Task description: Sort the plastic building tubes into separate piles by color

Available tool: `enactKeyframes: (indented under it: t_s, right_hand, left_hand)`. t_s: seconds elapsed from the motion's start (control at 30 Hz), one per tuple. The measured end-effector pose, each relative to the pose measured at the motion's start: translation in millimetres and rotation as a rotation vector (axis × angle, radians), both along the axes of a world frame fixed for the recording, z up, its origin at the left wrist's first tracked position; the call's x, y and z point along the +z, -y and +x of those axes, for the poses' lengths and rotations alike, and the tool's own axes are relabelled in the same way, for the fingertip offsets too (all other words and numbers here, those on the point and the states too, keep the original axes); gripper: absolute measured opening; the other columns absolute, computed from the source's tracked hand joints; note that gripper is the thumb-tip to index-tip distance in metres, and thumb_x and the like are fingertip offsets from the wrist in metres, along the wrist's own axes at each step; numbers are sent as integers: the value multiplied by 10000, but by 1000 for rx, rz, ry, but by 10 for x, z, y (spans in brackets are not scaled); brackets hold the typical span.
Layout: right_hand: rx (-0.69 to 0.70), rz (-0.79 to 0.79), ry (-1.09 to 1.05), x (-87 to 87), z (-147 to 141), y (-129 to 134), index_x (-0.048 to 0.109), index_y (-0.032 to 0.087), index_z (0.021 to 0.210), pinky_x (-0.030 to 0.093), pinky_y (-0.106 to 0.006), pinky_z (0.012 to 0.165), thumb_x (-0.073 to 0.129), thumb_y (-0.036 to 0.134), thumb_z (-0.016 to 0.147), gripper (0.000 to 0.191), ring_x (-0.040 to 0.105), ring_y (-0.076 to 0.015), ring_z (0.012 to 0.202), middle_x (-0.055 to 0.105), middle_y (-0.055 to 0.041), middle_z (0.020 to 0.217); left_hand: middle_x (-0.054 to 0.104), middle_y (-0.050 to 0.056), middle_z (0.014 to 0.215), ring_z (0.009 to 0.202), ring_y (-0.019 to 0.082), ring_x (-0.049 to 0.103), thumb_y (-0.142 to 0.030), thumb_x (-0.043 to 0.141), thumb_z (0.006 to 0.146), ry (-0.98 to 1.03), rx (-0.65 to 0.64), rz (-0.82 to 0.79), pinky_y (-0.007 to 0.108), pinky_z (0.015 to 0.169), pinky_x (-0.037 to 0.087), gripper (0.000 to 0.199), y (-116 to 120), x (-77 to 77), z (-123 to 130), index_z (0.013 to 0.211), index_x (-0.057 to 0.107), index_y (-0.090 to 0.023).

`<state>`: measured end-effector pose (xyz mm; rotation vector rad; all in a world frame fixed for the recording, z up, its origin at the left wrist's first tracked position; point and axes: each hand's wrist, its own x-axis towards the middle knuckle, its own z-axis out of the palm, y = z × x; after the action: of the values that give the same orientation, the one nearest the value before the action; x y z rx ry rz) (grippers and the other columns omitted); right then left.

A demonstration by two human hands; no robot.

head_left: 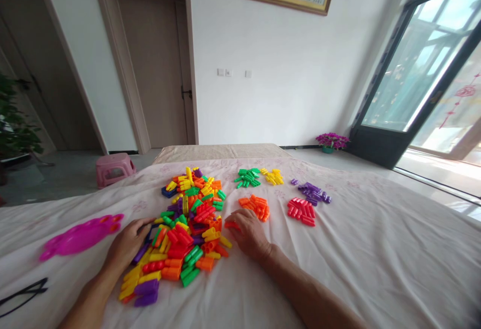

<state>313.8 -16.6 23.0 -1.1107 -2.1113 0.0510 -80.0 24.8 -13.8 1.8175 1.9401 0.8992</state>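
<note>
I'm seeing a pale cloth [361,264] spreading under everything, a mixed heap [181,239] of coloured plastic pieces lying centre-left, a magenta tray [84,236] sitting left of it. My left hand [130,243] is resting at the heap's left edge, grip can't tell; my right hand [248,231] is curling in narrow. Purple [313,193], orange [255,206], red [301,211], green [248,179] and yellow piles [274,177] are lying right of the heap. Smallest: an orange-red piece [232,225], which my right fingers are holding between heap and orange pile.

Your left hand [127,241] and right hand [248,231] are bare. Your left forearm [90,296] and right forearm [306,286] are bare too, and get thinner toward the wrists [269,252].
</note>
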Motion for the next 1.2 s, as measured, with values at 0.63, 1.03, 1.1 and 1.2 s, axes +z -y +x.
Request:
enactKeyframes:
  t_s: [0.63,1.03,1.1,1.2]
  right_hand:
    - [-315,148,-68,114,408,-203,686,240,1103,438,-399,929,507,183,936,251,579,-239,1064,702,-61,1142]
    - [11,-65,185,-29,-56,-65,589,278,1321,332,-463,1094,624,210,894,434,451,-263,1322,708,-58,1174]
    - [16,-77,166,-55,-30,-93,622,277,1263,371,-433,1059,619,191,900,372,504,-243,1263,722,-57,1095]
    - [32,-68,127,-80,-14,-113,639,256,1191,404,-415,1029,634,180,890,311,527,-237,1237,698,-74,1122]
  left_hand:
    - [724,60,1205,1141,232,645,-459,449,868,-1,-15,18,322,978,478,449,-23,-31,-17,1133,713,-210]
    - [725,63,1206,1151,234,645,-467,451,861,-18,-10,24,320,986,478,458,-21,-33,-7,1130,715,-208]
    - [722,66,1213,1157,238,640,-466,449,861,-10,-7,13,330,996,473,461,-12,-15,0,1134,712,-205]
    - [720,75,1217,1160,243,638,-467,451,860,7,-13,7,337,1002,469,459,-4,-4,1,1131,710,-201]
